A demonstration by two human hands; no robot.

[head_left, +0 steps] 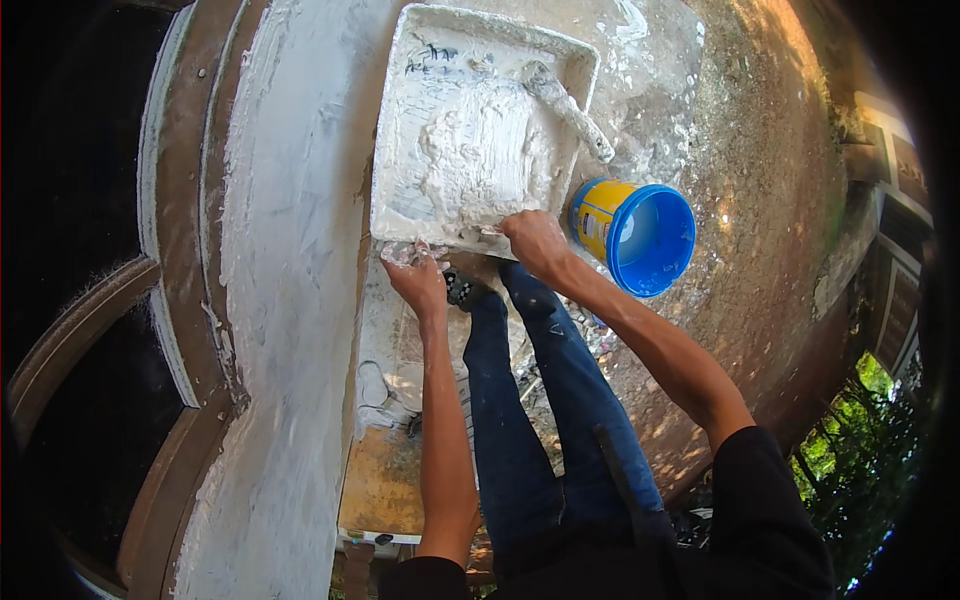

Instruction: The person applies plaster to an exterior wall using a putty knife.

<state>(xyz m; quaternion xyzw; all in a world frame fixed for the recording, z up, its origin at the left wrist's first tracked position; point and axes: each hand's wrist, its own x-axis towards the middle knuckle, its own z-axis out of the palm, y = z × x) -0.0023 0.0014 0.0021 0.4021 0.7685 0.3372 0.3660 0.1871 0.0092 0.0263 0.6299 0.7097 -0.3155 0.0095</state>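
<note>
Head view: a rectangular, white-crusted tray (386, 150) stretches lengthwise away from left hand (415, 278) and right hand (535, 243), fingers curled, grip unclear.

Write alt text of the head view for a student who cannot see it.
A person's left hand and right hand are at the near edge of a tray smeared with white paste. A paste-coated tool rests at its right side, near a blue-and-yellow bucket.

Warm sunlight dapples the ground (750, 270), and the fisheye rim bows into black.
</note>
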